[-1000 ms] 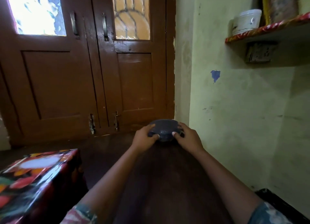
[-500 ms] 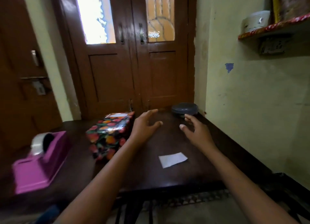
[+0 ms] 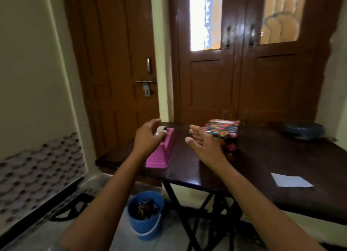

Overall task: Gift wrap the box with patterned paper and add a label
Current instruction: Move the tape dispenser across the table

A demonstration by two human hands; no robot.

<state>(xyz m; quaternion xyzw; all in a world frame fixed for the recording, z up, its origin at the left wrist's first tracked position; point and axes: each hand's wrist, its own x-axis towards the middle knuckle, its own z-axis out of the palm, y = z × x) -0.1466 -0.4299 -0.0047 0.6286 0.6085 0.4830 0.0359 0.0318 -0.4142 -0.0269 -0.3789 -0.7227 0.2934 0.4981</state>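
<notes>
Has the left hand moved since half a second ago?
Yes. The left hand went leftward, from beside the wrapped box to the pink tape dispenser.

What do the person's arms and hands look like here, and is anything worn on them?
The left hand and right hand are bare: no gloves, rings, watch or bracelet show. Both forearms are uncovered; a pale sliver at the left arm's bottom edge may be a sleeve, too blurred to tell.
</notes>
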